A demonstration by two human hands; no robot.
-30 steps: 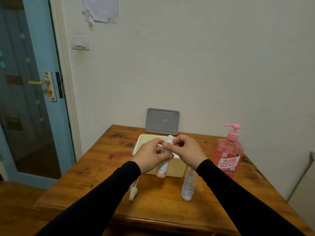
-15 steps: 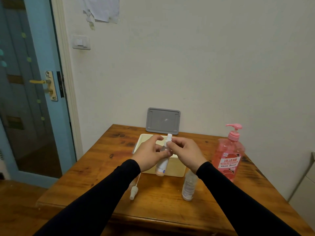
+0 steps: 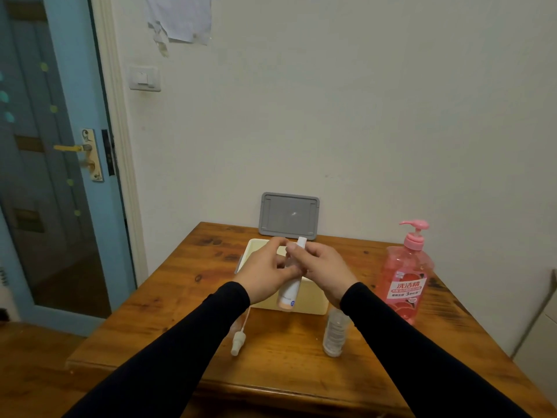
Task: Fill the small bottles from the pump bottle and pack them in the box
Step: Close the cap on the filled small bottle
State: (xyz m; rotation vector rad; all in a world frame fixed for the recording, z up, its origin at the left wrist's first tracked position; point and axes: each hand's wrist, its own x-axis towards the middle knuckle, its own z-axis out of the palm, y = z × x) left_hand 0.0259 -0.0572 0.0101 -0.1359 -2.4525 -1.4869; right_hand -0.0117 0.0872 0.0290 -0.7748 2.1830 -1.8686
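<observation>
Both hands raised slightly w/ small bottle [image 3: 290,292], left hand [image 3: 265,274] clamped on body, right hand [image 3: 322,271] pinching cap, above box [image 3: 313,300] mid-surface, pump bottle [image 3: 405,274] near right edge.

We reach both black-sleeved arms forward, hands meeting at centre. Our left hand [image 3: 265,274] curls closed in a grip; our right hand [image 3: 324,271] seems to pinch with fingertips [image 3: 291,246], though partly hidden.
</observation>
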